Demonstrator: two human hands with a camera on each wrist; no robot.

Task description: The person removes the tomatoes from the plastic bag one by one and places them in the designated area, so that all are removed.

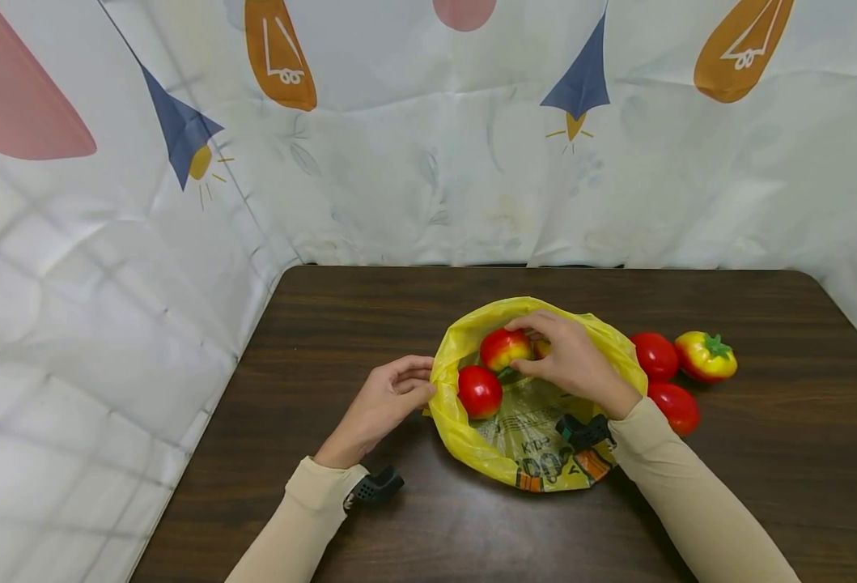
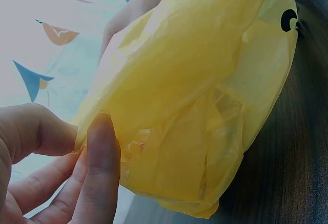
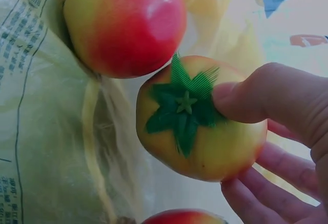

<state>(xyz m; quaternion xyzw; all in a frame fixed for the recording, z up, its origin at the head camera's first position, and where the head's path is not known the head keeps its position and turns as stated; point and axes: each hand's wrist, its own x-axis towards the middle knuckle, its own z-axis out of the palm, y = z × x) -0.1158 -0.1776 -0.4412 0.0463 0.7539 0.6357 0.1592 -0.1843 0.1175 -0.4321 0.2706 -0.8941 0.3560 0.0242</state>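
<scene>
My right hand (image 1: 572, 360) reaches inside a yellow plastic bag (image 1: 481, 460), whose mouth faces up in a wide round. It grips a red-and-yellow tomato (image 1: 502, 346); in the right wrist view the thumb presses beside the green leafy top of this tomato (image 3: 215, 149). Next to it in the bag lies a red tomato (image 1: 480, 393), and a third, mostly hidden tomato (image 1: 540, 349) shows beneath my right hand. At the bag's left rim is my left hand (image 1: 388, 398). Thumb and fingers pinch the bag's edge in the left wrist view.
Right of the bag, on the dark wooden table (image 1: 355, 316), sit two red tomatoes (image 1: 655, 356) and a yellow-red tomato (image 1: 706, 356) with a green top. A patterned white cloth (image 1: 428, 186) hangs behind the table and along its left side.
</scene>
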